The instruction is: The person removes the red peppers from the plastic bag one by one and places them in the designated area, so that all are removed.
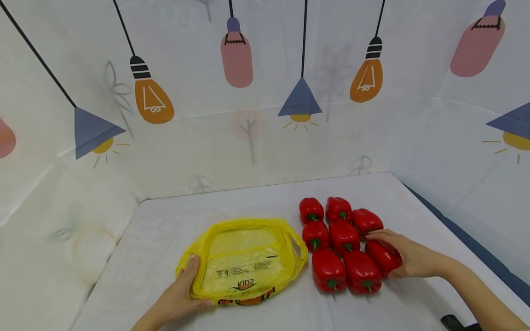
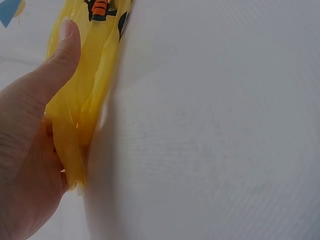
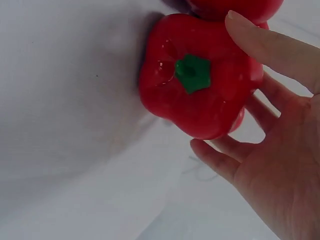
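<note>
A yellow plastic bag [image 1: 248, 243] with printed lettering lies spread on the table, its mouth held wide. My left hand [image 1: 182, 287] grips its near left edge, and in the left wrist view the thumb lies along one side of the bag [image 2: 92, 85] while the fingers are partly hidden behind it. Several red bell peppers [image 1: 343, 236] stand in rows to the right of the bag. My right hand [image 1: 414, 255] holds the rightmost bell pepper [image 1: 383, 256], thumb and fingers around it. The right wrist view shows that pepper's green stem [image 3: 194, 74] facing the camera.
The table [image 1: 198, 207] has a white cover. A black object [image 1: 453, 322] lies at the near right edge, partly cut off. Behind and beside the table hangs a white curtain [image 1: 265, 151] printed with lamps and bulbs.
</note>
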The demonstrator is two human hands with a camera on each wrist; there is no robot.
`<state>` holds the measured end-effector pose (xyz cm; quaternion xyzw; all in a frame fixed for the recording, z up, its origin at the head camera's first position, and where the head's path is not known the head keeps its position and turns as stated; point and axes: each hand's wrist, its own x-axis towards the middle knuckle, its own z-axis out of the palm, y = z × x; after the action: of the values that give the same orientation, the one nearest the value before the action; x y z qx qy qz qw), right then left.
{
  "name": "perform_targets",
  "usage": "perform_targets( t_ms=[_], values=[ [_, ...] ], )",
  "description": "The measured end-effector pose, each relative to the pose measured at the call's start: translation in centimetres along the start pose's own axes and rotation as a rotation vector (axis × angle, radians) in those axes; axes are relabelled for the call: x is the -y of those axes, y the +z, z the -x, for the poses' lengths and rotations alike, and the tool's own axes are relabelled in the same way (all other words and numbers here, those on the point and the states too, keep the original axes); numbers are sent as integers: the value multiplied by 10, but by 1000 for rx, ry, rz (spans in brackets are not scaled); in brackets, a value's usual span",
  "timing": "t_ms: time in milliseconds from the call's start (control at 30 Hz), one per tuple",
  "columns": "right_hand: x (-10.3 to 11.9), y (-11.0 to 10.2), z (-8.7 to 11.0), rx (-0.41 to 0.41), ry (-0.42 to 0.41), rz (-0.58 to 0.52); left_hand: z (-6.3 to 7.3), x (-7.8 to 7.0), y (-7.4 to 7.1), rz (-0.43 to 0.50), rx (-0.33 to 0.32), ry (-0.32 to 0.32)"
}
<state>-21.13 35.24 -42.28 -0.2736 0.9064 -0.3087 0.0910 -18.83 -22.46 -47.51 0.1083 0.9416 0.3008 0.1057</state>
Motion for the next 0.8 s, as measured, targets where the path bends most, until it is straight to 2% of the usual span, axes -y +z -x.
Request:
perform_targets(
  t_ms=[200, 400, 500, 633, 800],
  values=[
    [10, -6, 2, -14, 33, 17, 0, -5, -2, -14, -14, 27],
    [32, -15, -5, -95, 52, 74, 0, -7, -4, -32, -18, 55],
    [47, -16, -17, -103, 18, 79, 0, -7, -6, 5, 2, 26],
    [71, -12, -39, -48, 1, 73, -2, -9, -9, 74, 26, 3],
    [101, -1, -66, 16, 27, 105, -3, -15, -11, 97, -6, 24]
  ],
)
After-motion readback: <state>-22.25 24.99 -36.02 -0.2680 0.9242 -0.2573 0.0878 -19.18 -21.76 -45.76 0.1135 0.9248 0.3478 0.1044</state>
